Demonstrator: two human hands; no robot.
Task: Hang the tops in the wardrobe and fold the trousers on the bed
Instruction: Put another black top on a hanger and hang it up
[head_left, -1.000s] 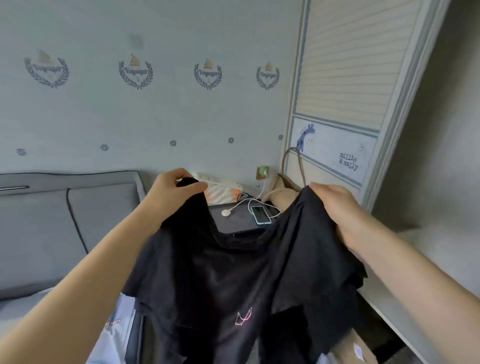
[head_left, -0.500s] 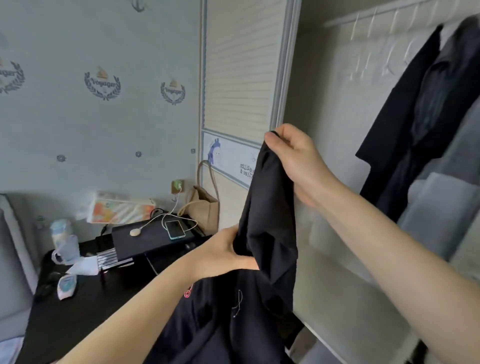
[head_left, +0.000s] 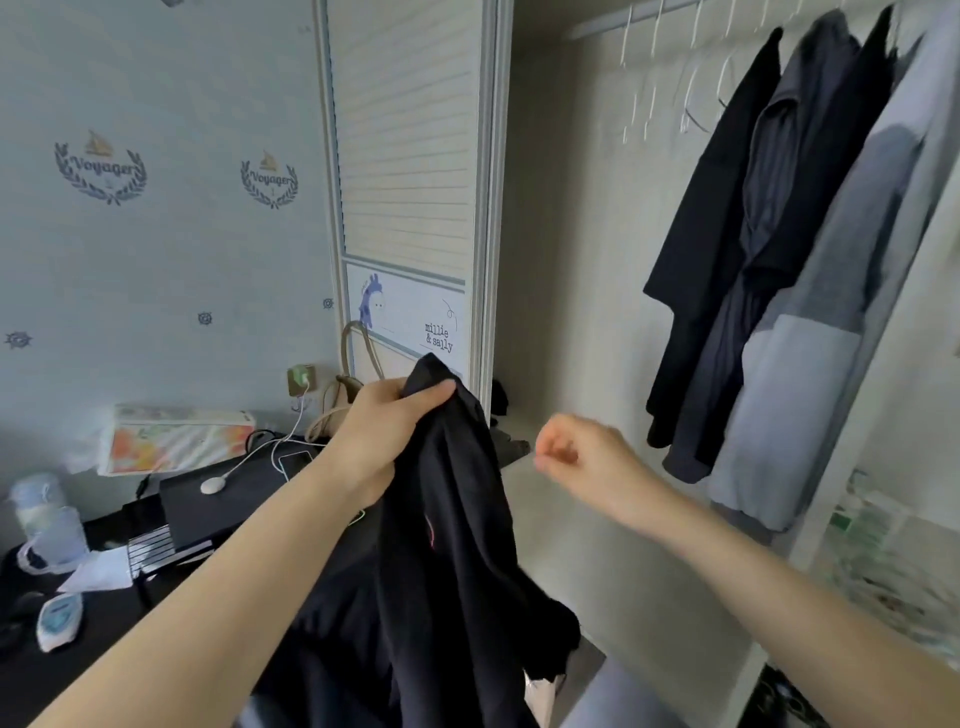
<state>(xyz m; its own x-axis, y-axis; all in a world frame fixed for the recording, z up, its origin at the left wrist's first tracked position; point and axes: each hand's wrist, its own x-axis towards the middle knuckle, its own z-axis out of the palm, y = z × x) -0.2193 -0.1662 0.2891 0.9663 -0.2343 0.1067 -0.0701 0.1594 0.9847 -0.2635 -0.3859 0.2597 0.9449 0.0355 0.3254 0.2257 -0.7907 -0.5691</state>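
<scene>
1. Head view, the only one I've got: my left hand (head_left: 387, 431) now has the black top (head_left: 457, 530) all to itself. The fingers (head_left: 434, 391) are curled tight round a bunched edge near the top of it, and the rest hangs down in front of me over the edge of the dark desk (head_left: 104, 639).
2. Big change from half a second ago: my right hand (head_left: 582, 452) has let go of the shirt. It's out in the open wardrobe (head_left: 561, 270) now, fingers loosely curled and holding nothing, a bit motion-blurred, just beside the cloth but not touching.
3. Camera's also swung further into the wardrobe, so the rail (head_left: 613, 23) shows up with a few empty white hangers (head_left: 641, 78) to the left of the dark coats (head_left: 769, 218).
4. What I reckon that means: the freed hand is probably headed up for one of those hangers. The top isn't hung yet, and no trousers are in view at all.
</scene>
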